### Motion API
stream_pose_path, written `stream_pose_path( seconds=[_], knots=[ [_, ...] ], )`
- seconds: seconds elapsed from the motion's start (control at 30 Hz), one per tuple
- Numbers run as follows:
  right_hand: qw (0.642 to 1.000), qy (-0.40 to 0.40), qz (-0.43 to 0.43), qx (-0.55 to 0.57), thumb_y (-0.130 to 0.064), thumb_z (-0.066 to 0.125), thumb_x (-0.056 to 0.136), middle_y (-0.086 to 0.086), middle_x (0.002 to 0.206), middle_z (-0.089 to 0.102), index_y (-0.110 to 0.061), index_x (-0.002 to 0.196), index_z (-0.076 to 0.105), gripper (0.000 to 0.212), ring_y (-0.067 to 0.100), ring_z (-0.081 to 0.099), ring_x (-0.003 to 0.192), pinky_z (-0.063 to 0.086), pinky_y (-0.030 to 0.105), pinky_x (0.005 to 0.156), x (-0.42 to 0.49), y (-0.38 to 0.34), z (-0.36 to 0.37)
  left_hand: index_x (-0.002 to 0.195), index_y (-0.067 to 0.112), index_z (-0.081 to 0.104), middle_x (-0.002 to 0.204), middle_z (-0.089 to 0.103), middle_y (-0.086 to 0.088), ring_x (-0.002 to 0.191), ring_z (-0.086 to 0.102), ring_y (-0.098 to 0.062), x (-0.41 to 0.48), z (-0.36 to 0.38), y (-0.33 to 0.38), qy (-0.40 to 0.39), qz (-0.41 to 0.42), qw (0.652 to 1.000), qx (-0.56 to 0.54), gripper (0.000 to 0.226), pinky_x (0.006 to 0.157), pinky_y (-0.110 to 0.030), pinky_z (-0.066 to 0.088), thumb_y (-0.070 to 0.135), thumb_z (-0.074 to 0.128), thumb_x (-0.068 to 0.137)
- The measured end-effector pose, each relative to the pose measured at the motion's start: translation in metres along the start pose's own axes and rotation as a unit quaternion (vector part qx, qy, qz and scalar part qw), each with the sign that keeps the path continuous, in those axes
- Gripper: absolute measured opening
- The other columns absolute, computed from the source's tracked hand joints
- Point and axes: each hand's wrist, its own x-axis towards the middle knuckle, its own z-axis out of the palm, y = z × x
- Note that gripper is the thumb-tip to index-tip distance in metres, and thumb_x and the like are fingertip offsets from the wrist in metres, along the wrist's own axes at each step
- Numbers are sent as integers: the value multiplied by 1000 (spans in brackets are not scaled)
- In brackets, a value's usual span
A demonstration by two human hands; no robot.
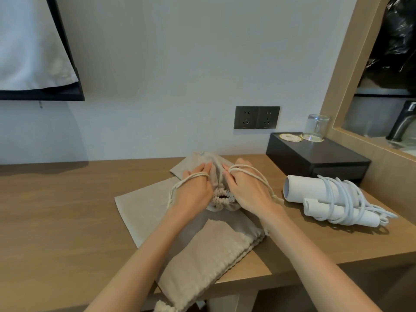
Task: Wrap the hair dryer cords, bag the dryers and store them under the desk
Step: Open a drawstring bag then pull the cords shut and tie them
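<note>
You're looking at a double wall socket [257, 117], dark, sitting low on the pale wall. Right of it a black box [315, 157] is carrying a round coaster [290, 137] and an upturned glass [316, 127], side by side. Far right, a wooden frame [337, 86] is enclosing a dark faucet [403, 122], with black plastic [396, 41] above. Top left, white cloth [29, 46] is sitting in a black-edged frame [42, 95].
</note>
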Motion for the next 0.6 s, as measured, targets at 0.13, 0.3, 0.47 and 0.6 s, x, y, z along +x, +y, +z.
stream_pose_path(
  seconds=[0.13,0.3,0.47,0.6],
  knots=[
    [987,-102,3,124,-36,27,103,-10,149,34,-32,145,32,43,9,29,138,25,27,112,5,9,9,135,21,49,141,46,6,126,35,-20,2,-2,-8,67,53,996,0,41,101,-28,29,17,35,96],
    [993,-61,-30,101,-35,24,103,-10,127,57,-37,140,37,40,11,47,123,39,41,104,-3,8,15,140,26,42,144,42,8,129,41,-11,1,11,-21,58,40,993,-91,50,106,-24,32,12,37,92],
    [996,-48,-34,66,-27,25,103,-6,115,62,-29,132,46,36,13,51,112,39,37,99,-4,0,8,141,29,40,143,43,6,126,45,-12,0,10,-22,63,33,994,-82,47,102,-25,34,16,35,95],
    [981,-110,21,160,-31,25,104,-11,139,49,-33,141,40,40,7,38,131,26,25,108,-8,3,6,142,31,39,146,41,10,131,39,-6,-1,15,-28,44,24,992,-113,48,101,-15,26,17,34,96]
  ],
)
